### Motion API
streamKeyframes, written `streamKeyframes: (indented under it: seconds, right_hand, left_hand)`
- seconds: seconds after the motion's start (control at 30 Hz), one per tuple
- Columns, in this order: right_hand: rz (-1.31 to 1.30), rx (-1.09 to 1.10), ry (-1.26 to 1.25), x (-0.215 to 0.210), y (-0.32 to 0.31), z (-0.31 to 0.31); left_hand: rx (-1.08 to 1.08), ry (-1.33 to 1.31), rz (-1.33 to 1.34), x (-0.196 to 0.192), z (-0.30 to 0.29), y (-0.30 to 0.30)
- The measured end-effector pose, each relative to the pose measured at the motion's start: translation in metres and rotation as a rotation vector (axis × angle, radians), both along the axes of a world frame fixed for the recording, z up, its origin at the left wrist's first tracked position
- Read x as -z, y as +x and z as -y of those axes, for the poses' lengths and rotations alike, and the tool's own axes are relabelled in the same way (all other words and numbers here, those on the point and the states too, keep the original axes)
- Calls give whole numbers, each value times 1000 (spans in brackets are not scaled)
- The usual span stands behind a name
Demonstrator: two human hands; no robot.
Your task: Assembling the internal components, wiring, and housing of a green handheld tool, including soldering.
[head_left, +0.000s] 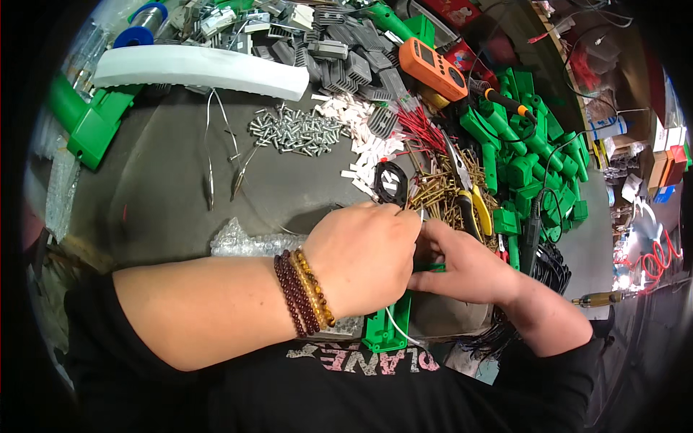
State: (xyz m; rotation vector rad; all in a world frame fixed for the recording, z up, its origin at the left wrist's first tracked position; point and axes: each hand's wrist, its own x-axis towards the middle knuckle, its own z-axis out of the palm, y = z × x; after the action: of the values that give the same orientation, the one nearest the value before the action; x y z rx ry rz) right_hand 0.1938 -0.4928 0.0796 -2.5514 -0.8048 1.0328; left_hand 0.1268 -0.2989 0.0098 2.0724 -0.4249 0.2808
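Observation:
My left hand (pixel 361 256), with bead bracelets on the wrist, is closed over a green plastic housing (pixel 388 325) that lies at the near edge of the bench. A thin metal pin shows between its fingertips. My right hand (pixel 462 267) grips the same green housing from the right, fingers curled against the left hand. A white wire (pixel 398 328) trails out of the housing toward me. What lies under the palms is hidden.
A heap of silver screws (pixel 296 130), white plastic bits (pixel 364 144), brass pins (pixel 440 191), red wires (pixel 419 123), yellow-handled pliers (pixel 473 206), tweezers (pixel 211 180), an orange meter (pixel 433 68), grey heat sinks (pixel 346 50) and many green housings (pixel 534 159) crowd the dark bench.

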Motion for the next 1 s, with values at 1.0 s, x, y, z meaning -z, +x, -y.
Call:
streamKeyframes:
  seconds: [1.0]
  right_hand:
    - [602,-63,387,12,142,-76]
  left_hand:
    - [72,-77,23,-5,-2,-1]
